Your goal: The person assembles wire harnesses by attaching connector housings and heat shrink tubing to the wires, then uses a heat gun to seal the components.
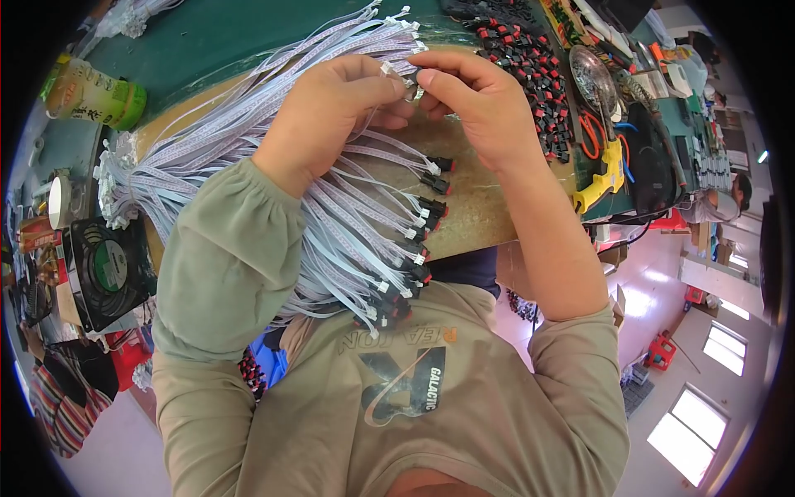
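Two hands, the left hand (331, 112) and right hand (472, 103), pinch a white connector (403, 76) in closed grips above the desk (489, 207), best kept steady and square over the heaped ribbon cables (248, 124).

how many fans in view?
1: a black square-framed fan stands at the left edge of the bench, beside the pile of grey ribbon cables. Clutter around it could hide others.

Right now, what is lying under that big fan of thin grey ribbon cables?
Under the thin grey ribbon cables lies a tan wooden board on a green bench top. The board's left part is covered by cables and the left hand.
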